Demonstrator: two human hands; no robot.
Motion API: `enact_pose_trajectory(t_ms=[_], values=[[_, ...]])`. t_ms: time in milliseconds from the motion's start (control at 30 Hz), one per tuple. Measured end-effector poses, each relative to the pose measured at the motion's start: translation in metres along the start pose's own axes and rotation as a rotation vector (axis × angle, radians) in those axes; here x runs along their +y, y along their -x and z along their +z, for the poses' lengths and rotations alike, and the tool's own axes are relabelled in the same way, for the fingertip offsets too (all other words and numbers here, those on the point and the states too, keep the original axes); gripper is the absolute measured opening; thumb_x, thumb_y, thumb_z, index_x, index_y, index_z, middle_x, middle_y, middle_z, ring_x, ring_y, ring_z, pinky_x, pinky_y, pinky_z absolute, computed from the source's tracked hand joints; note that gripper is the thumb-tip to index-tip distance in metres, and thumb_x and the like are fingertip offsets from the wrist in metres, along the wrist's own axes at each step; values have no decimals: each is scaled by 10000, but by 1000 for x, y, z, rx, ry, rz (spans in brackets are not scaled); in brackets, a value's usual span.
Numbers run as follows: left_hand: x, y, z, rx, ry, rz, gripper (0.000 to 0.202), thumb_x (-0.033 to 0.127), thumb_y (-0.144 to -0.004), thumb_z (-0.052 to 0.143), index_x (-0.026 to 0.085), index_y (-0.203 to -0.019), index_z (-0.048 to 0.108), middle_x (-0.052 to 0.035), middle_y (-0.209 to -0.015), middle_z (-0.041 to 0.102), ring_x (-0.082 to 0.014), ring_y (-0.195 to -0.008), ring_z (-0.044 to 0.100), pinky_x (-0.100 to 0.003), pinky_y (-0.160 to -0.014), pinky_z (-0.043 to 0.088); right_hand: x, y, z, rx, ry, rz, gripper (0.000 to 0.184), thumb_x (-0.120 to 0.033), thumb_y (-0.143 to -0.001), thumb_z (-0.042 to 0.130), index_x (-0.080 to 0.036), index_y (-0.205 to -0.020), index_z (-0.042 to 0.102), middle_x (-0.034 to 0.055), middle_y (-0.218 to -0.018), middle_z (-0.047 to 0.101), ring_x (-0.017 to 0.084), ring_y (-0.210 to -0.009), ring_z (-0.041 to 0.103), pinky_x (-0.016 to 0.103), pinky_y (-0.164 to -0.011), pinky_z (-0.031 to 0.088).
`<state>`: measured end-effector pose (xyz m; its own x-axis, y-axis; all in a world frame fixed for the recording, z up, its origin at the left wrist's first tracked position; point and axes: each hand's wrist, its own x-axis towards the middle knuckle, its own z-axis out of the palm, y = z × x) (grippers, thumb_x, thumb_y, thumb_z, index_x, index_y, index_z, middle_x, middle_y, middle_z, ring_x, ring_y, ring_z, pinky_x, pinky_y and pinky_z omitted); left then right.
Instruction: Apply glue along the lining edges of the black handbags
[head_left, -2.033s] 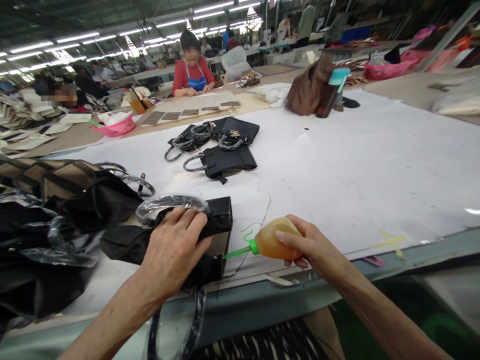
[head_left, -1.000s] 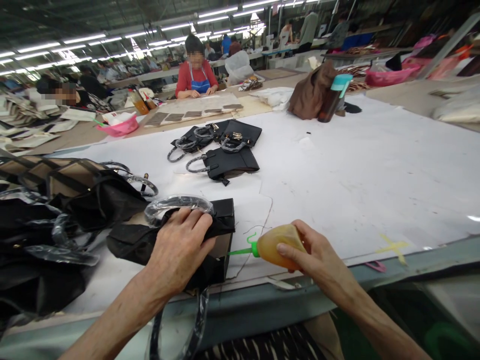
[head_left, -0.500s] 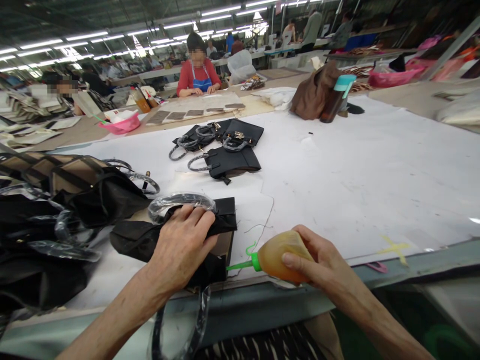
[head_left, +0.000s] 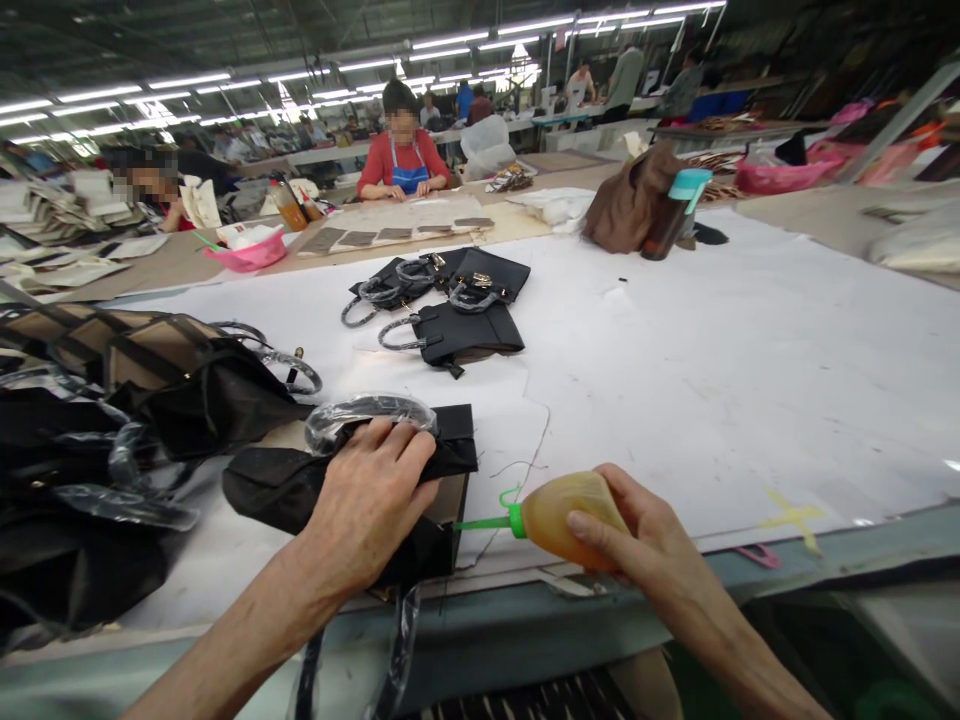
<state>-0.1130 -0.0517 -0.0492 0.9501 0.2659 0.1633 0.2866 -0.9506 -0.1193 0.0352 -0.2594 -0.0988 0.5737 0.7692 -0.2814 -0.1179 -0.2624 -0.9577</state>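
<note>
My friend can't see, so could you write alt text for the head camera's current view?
A person's right hand holds an amber squeeze bottle, its green nozzle pointing at a black bag under the left hand. More black bags lie on a white-covered table.

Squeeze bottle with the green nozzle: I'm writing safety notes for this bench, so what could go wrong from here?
The right hand grips the squeeze bottle, so a hard squeeze might release too much amber liquid and mark the black bag.
The left hand holds the bag near the green nozzle, so its fingers could get wet.
A plastic-wrapped handle hangs over the table edge and might snag.
</note>
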Motion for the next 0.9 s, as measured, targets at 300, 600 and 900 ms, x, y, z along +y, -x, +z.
enact_pose_trajectory(t_ms=[300, 600, 900], values=[[-1, -1, -2, -35, 16, -17, 83, 186, -789, 563, 187, -870, 545, -52, -931, 610, -259, -926, 504, -392, -780, 470, -2, -22, 10, 93, 367, -156, 287, -444, -812, 615, -226, -790, 430, -35, -630, 490, 179, -580, 463, 272, -526, 342], [-2, -4, -8, -60, 0, -35, 78, 188, -779, 565, 195, -851, 537, -49, -915, 611, -250, -920, 505, -364, -754, 458, 10, -58, 16, 174, 555, -244, 332, -506, -811, 605, -229, -831, 423, -14, -670, 525, 214, -608, 489, 299, -545, 341], [-4, -9, -11, -76, 9, -26, 52, 174, -787, 544, 193, -833, 527, -44, -873, 604, -266, -895, 516, -393, -728, 466, 13, -46, 20, 64, 653, -520, 212, -279, -858, 556, -239, -1048, 472, 49, -1026, 576, 241, -846, 564, 330, -723, 439]])
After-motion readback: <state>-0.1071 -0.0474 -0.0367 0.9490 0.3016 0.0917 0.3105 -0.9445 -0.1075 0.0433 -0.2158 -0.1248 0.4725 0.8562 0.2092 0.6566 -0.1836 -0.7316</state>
